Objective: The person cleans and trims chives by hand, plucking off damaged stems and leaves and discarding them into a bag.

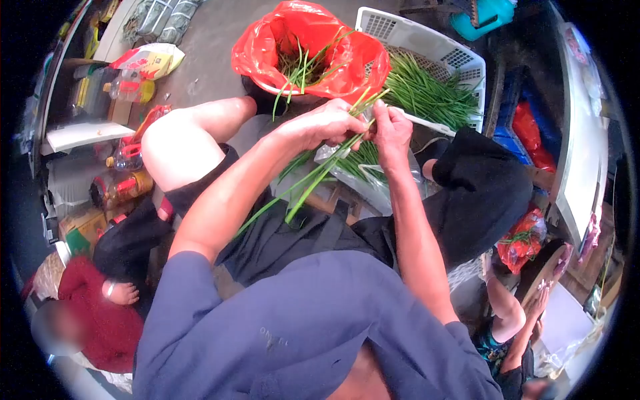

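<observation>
My left hand is closed around a few long green chives, whose leaves hang down toward my lap. The fingers of my right hand pinch at the pale root ends, close beside the left. Just beyond the hands stands a bucket lined with a red plastic bag, with loose green scraps in it. More chives lie on a clear plastic sheet below my hands, partly hidden by them.
A white plastic basket at the upper right holds a large pile of chives. Bottles line the left side. A person in a red top sits at lower left; another person's arm shows at lower right.
</observation>
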